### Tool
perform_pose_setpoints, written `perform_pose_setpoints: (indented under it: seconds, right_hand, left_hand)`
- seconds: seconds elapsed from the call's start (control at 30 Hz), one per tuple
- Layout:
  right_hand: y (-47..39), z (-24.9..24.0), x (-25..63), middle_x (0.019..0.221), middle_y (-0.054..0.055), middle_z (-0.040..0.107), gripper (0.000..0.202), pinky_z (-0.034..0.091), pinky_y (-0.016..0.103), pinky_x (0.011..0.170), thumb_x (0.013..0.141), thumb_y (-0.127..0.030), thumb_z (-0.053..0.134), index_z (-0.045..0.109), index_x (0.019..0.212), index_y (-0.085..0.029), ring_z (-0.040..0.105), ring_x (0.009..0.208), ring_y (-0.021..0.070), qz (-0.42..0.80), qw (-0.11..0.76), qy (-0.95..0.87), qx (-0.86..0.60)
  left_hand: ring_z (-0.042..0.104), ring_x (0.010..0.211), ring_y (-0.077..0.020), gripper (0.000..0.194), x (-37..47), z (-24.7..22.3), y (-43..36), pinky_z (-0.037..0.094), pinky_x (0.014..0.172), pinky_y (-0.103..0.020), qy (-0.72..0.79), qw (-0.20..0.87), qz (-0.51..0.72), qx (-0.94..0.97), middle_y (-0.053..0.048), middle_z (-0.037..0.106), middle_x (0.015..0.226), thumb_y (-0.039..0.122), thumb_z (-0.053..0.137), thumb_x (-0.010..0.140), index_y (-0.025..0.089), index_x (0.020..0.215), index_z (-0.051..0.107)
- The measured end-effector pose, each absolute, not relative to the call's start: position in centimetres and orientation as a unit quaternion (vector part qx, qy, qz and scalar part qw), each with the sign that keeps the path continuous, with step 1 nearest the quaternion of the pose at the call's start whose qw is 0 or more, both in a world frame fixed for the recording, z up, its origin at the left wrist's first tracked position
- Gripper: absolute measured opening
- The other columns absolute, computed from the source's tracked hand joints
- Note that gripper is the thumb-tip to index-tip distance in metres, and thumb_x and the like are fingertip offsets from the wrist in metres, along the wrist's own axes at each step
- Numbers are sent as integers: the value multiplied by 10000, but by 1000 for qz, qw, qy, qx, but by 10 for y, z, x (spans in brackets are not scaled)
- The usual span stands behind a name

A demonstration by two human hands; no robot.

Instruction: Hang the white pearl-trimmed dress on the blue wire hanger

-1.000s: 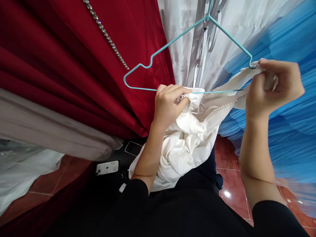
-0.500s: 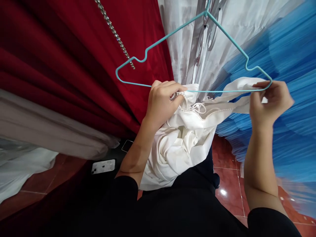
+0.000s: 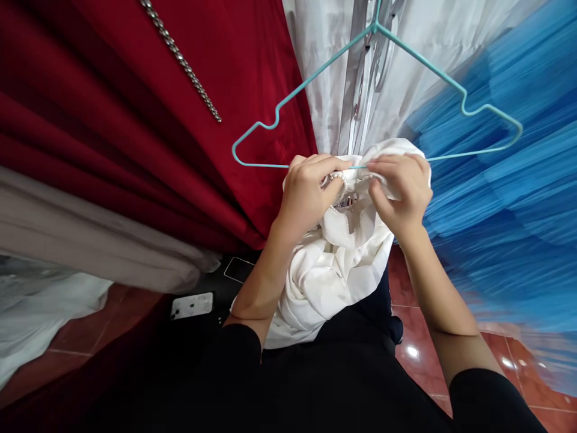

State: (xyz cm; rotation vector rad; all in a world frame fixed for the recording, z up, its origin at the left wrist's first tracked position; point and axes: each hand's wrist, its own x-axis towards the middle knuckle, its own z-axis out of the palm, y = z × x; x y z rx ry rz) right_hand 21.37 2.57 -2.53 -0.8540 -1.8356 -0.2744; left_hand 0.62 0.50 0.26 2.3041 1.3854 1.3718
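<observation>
Red drapery [image 3: 112,102] fills ten o'clock, white drapes [image 3: 322,36] twelve, blue fabric [image 3: 509,222] three. Bright glints [image 3: 412,352] mark red floor tiles [image 3: 419,325] near four.

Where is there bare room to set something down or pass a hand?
Red floor shows bare below the beige curtain, beside the pale cloth, and between the right forearm and the dark trousers. A hand could probably pass inside the hanger, above its bottom bar. Crowded: mid-bar, where the left hand and the right hand hold the white garment.

Probably a dress shop: blue tulle [image 3: 518,198], red drapery [image 3: 180,156], bead-trimmed white garment [image 3: 315,273], turquoise hanger [image 3: 375,27]
</observation>
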Motion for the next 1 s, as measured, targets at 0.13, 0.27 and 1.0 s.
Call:
perform_pose_setpoints:
  seconds: [0.13, 0.27, 1.0]
  right_hand:
    - [34, -29, 196, 883, -20, 725, 179, 478, 453, 966, 1018, -271, 516, 694, 1021, -262, 684, 854, 169, -97, 567, -739, -352]
    - [33, -28, 196, 877, -12, 729, 177, 471, 456, 951, 1020, -293, 516, 689, 996, -258, 684, 858, 171, -75, 597, -722, -343]
    - [30, -23, 201, 906, -52, 762, 152, 468, 401, 900, 947, -146, 595, 673, 993, -268, 710, 846, 152, -117, 595, -727, -320]
  left_hand:
    - [704, 1093, -240, 362, 1, 4, 0, 476, 1009, -430, 451, 51, 436, 777, -26, 782, 1152, 47, 630, 885, 259, 1141, 772]
    - [659, 1144, -274, 451, 0, -7, -22, 537, 995, -463, 400, -33, 523, 751, -54, 719, 1180, 82, 664, 815, 315, 1192, 747]
    - [444, 584, -56, 412, -93, 28, 27, 331, 575, -200, 496, 25, 735, 461, 79, 459, 666, -251, 441, 694, 156, 736, 482]
